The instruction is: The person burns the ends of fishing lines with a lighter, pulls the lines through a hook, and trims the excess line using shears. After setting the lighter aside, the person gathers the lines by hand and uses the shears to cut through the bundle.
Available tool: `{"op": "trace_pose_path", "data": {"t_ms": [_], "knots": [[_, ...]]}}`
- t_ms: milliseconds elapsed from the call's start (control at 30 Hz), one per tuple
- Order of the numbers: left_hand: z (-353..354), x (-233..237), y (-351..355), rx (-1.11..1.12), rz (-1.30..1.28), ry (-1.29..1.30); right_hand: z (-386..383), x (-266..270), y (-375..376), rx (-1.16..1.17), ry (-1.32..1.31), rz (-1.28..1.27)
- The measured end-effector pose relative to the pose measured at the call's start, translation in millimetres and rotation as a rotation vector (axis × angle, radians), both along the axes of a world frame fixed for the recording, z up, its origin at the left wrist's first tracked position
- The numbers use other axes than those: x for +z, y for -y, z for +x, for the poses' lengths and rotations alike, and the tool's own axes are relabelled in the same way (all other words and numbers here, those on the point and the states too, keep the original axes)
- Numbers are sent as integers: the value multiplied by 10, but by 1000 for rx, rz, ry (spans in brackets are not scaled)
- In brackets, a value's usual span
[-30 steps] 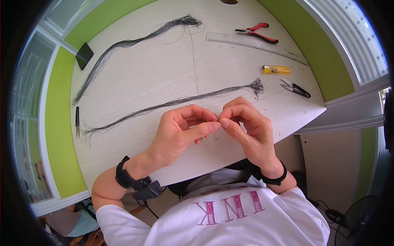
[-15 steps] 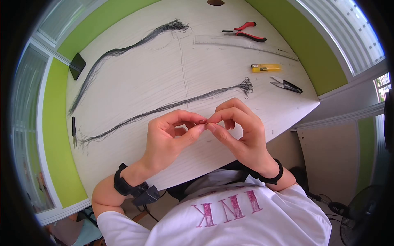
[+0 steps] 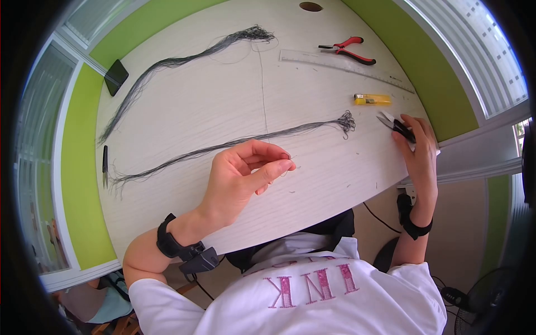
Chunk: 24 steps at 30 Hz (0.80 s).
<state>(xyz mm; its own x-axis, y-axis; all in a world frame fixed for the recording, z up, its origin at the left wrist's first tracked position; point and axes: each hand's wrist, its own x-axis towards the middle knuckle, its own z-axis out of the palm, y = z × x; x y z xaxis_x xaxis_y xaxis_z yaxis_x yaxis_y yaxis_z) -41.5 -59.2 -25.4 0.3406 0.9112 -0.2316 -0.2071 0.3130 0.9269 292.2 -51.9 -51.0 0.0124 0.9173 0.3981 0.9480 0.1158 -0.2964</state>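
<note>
My left hand (image 3: 245, 176) hovers over the near middle of the white table (image 3: 223, 100), thumb and forefinger pinched on a thin dark thread (image 3: 291, 166) whose small end sticks out to the right. My right hand (image 3: 419, 148) is stretched to the table's right edge, its fingers closing around the black-handled thread snips (image 3: 397, 125). A long bundle of dark threads (image 3: 234, 142) lies across the table just beyond my left hand.
A second thread bundle (image 3: 167, 64) lies at the far left. A yellow lighter (image 3: 373, 99), a clear ruler (image 3: 346, 66) and red-handled pliers (image 3: 347, 47) sit at the far right. A black phone (image 3: 115, 76) and a dark tool (image 3: 105, 162) lie at the left edge.
My right hand has left the left hand's fingertips and swung right to the snips at the table edge. The left hand keeps its pinch on the thread.
</note>
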Motion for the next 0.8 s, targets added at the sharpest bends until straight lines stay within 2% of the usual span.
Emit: {"op": "trace_pose_path", "data": {"t_ms": [133,233,300,333,367,400,467,533,667,733,800], "knots": [[-6,-20,5,-15,17,-13,-93,-29,106,-26,-51,-29],[0,-8,4,6,16,-9,-328,140,313,-31,-102,19],[-5,-9,5,9,10,20,-570,324,464,72,-676,-114],[-10,-9,5,-5,16,21,-683,388,560,115,-880,-290],[-8,-5,0,-21,24,21,-840,330,588,320,-1011,-222],[-3,2,2,-25,27,20,-1001,331,618,424,-1213,-293],[-4,29,28,-46,-19,63,-1161,256,567,470,-1074,-388],[-11,44,46,-69,-27,98,-1280,166,462,522,-844,-198],[-48,39,49,-110,-74,263,-1411,61,397,484,-872,-101],[-56,26,49,-111,-69,273,-1430,26,418,482,-859,-160],[-51,22,61,-113,-70,278,-1471,-3,417,480,-835,-117]]}}
